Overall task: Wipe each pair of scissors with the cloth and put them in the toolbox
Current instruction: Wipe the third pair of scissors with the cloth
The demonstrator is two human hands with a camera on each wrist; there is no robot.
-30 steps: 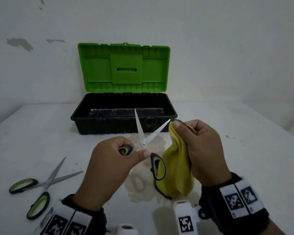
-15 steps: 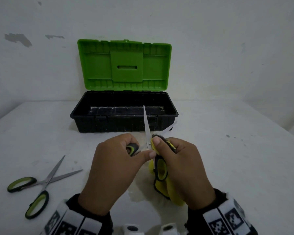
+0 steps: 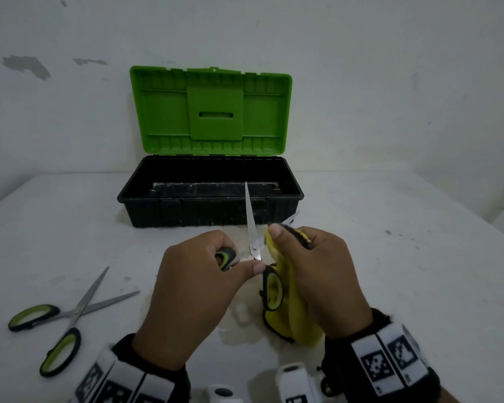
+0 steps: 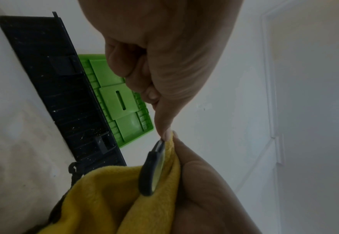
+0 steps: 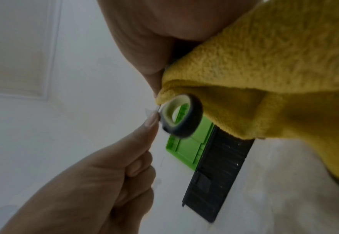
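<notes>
My left hand (image 3: 204,289) grips one black-and-green handle of an opened pair of scissors (image 3: 252,228), thumb near the pivot. One blade points up towards the toolbox (image 3: 210,210); the other blade is wrapped in the yellow cloth (image 3: 288,309), with only its tip showing past my fingers. My right hand (image 3: 314,274) pinches the cloth around that blade. The free handle loop (image 3: 271,289) hangs in front of the cloth; the right wrist view shows this loop (image 5: 181,115) and the cloth (image 5: 264,79), and the left wrist view shows the loop (image 4: 152,171) against the cloth (image 4: 108,197).
A second opened pair of scissors (image 3: 70,315) lies on the white table (image 3: 405,271) at the left. The black toolbox stands at the back with its green lid (image 3: 211,112) raised against the wall; I see nothing inside it. A damp stain marks the table under my hands.
My right hand slid the cloth from the blade tip down to the pivot, then back a little towards the tip. The scissors turned slightly, so the free blade stands more upright.
</notes>
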